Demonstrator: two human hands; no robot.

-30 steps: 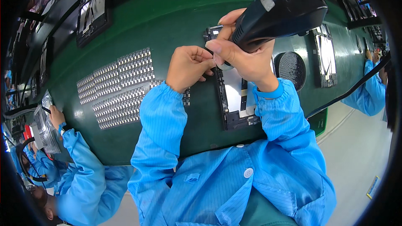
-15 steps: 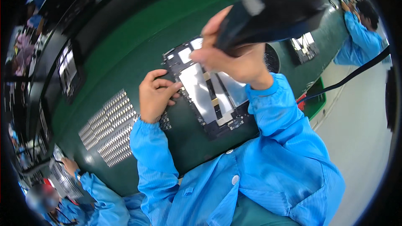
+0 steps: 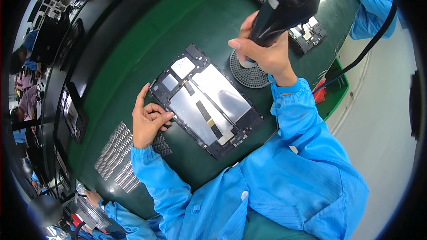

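Observation:
An opened tablet (image 3: pixel 202 102) lies slanted in front of me, its silver panels, black frame and flat ribbon cables showing. Along its left edge rests my left hand (image 3: pixel 150 118): the index finger reaches to the frame near the upper corner, the thumb presses at the side, and the other fingers curl in. My right hand (image 3: pixel 267 53) is closed round a black hand-held tool (image 3: pixel 284 13) with a ribbed cable sleeve, raised beyond the tablet's right side. The tool's working end is hard to make out behind the hand.
Below the right hand stands a round gridded dish (image 3: pixel 249 73). More opened tablets (image 3: pixel 307 33) lie at the far right. Rows of small metal parts (image 3: pixel 113 149) are at left. A green bin (image 3: pixel 338 91) stands beside the table, and a thick black cable (image 3: pixel 376 40) crosses at right. Co-workers sit on both sides.
The black tool has gone from close and blurred to lower and farther off, uncovering more of the tablet and the round dish. The view has shifted; my left hand stays at the tablet's edge.

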